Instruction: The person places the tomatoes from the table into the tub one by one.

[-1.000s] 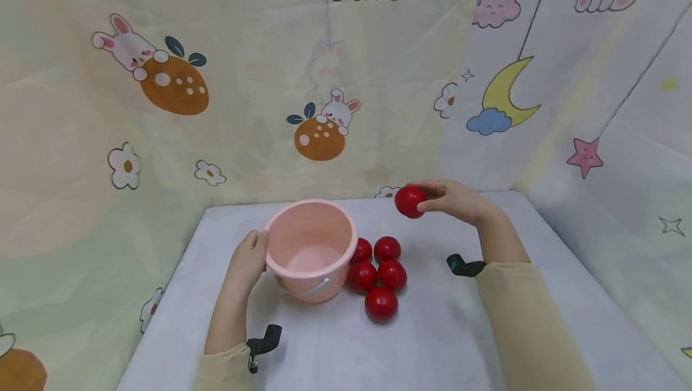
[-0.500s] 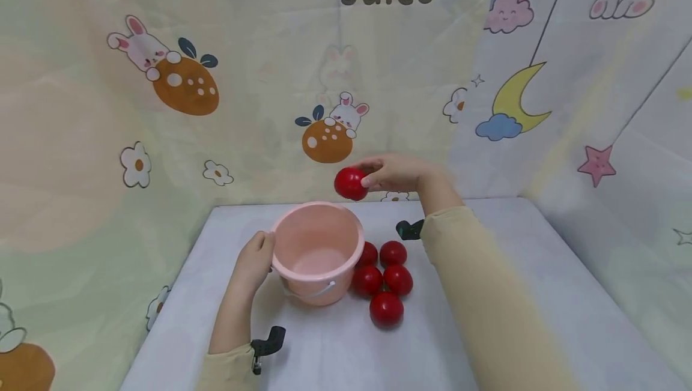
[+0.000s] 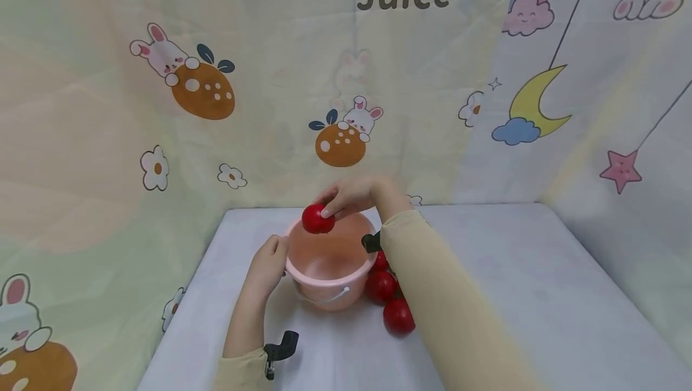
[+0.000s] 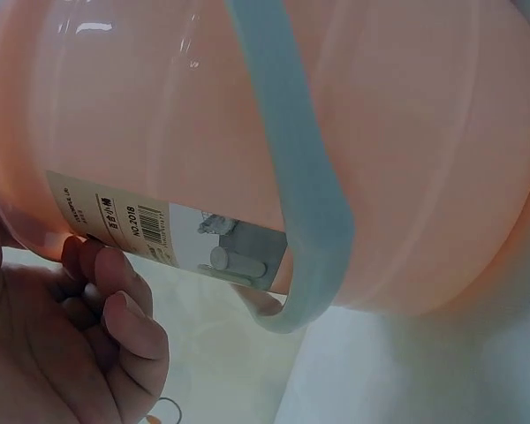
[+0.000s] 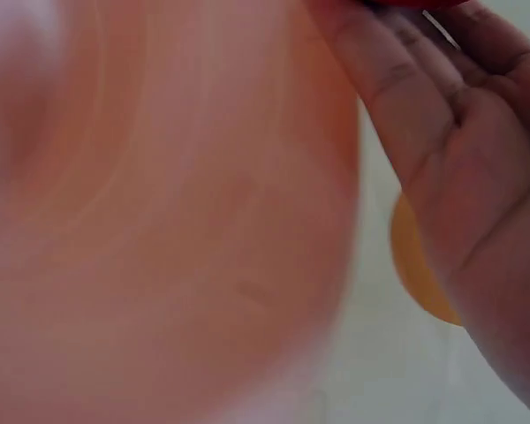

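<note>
A pink bucket [image 3: 324, 301] stands on the white table, its mouth tipped toward the head camera's view. My left hand [image 3: 268, 263] grips its rim on the left side. In the left wrist view, curled fingers [image 4: 128, 340] sit at the rim beside a paper label [image 4: 115, 212] and the pale handle [image 4: 314, 230]. Over the bucket's mouth, my right hand [image 3: 350, 195] holds a red tomato [image 3: 317, 220] between thumb and fingers. The right wrist view has the bucket's inside [image 5: 185, 221] close up, with only a sliver of the tomato at the top edge.
More tomatoes [image 3: 381, 286] lie against the bucket's right side, some hidden behind the right sleeve [image 3: 432, 283]. The white table [image 3: 530, 295] meets a printed cloth backdrop [image 3: 281, 139] at its back edge.
My right hand has carried the tomato leftward from the table's right side, and lowered it over the bucket. My left hand keeps its grip on the rim. The head view has shifted slightly.
</note>
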`<state>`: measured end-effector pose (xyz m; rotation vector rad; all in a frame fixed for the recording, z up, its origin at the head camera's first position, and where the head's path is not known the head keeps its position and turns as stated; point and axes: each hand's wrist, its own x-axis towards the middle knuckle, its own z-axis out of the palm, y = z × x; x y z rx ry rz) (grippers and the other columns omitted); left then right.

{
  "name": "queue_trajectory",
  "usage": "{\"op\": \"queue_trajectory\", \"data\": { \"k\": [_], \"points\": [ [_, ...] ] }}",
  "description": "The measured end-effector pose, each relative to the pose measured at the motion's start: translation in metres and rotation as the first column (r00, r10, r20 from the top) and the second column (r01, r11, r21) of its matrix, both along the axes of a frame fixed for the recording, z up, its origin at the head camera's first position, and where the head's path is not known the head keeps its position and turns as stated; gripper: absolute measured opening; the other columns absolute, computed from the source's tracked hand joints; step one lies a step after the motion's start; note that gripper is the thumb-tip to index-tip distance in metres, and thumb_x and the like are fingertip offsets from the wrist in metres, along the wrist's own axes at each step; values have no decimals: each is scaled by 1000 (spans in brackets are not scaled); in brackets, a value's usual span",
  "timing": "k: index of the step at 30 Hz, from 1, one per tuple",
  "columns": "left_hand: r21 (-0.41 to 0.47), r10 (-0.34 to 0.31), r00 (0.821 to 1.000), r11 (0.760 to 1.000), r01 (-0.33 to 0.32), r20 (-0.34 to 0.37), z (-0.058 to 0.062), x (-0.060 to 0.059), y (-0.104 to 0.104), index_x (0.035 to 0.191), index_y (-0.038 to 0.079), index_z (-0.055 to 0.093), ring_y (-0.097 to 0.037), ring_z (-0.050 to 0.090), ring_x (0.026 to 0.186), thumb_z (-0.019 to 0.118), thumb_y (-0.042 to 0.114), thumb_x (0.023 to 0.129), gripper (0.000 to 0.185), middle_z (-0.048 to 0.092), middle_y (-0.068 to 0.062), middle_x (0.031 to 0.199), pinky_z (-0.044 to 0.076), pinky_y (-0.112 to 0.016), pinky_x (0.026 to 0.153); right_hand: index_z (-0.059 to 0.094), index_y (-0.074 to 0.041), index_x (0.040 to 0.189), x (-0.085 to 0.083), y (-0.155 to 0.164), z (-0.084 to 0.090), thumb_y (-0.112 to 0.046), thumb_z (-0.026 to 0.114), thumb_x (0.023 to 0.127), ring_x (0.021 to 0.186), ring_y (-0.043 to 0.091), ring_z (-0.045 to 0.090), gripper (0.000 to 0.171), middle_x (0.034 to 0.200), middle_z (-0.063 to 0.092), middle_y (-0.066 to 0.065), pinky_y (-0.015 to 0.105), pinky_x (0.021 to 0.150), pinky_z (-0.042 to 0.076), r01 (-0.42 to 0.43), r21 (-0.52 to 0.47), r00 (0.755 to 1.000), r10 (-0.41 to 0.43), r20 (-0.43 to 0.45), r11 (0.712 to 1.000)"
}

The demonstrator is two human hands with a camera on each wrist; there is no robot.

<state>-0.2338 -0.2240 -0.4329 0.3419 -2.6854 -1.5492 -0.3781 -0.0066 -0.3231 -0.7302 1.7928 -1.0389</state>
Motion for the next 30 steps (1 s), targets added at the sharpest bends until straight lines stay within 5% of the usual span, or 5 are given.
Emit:
{"op": "queue_trajectory", "data": {
  "k": [7,14,24,30],
  "points": [
    [-3,2,1000,1000,-2,7,0,1,1,103,12,56,-22,55,80,34,45,104,39,59,-9,89,47,-28,67,63,-17,128,4,-10,-23,-20,79,83,121,27,58,47,126,64,6,39,92,56,42,37,999,-41,-21,998],
    [-2,-7,1000,1000,7,15,-4,-1,1,103,13,55,-22,56,81,36,48,104,39,60,-8,90,48,-28,67,60,-17,130,8,-22,-38,-24,82,80,121,26,56,55,126,63,5,49,105,47,29,167,1000,-30,6,986],
    [-10,-17,1000,1000,17,12,-5,0,1,104,15,55,-23,55,79,38,50,103,39,59,-8,90,48,-28,66,67,-14,118,10,-39,-69,-20,80,82,117,25,57,39,120,66,4,41,98,53,-27,265,999,17,40,964],
    [-31,-15,1000,999,15,-3,-1,-2,2,103,15,56,-23,55,75,35,50,103,41,58,-8,87,46,-30,62,70,-7,117,7,-39,-70,-14,76,86,117,31,63,33,121,68,12,43,100,51,27,286,996,-50,72,958]
  ]
}}
